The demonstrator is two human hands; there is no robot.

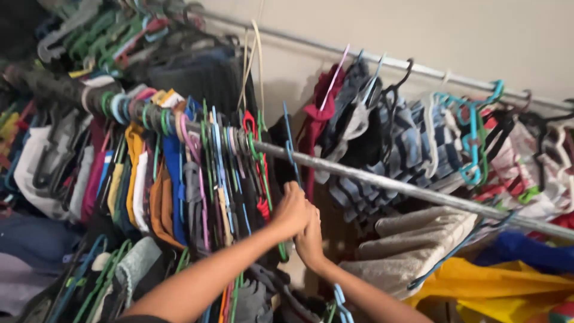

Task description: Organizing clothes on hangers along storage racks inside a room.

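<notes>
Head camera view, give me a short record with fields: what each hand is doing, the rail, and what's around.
left hand: raised to the blue hanger, grip on it not clear
right hand: pressed against the left, fingers hidden
front rail: metal, bare stretch right of the hands
packed clothes: on coloured hangers, left of the hands
back rail: holds more garments
yellow cloth: lower right

Both forearms are bare, with no sleeves, watch or bracelet showing. The left hand and right hand wear no gloves. No rings can be made out.
</notes>
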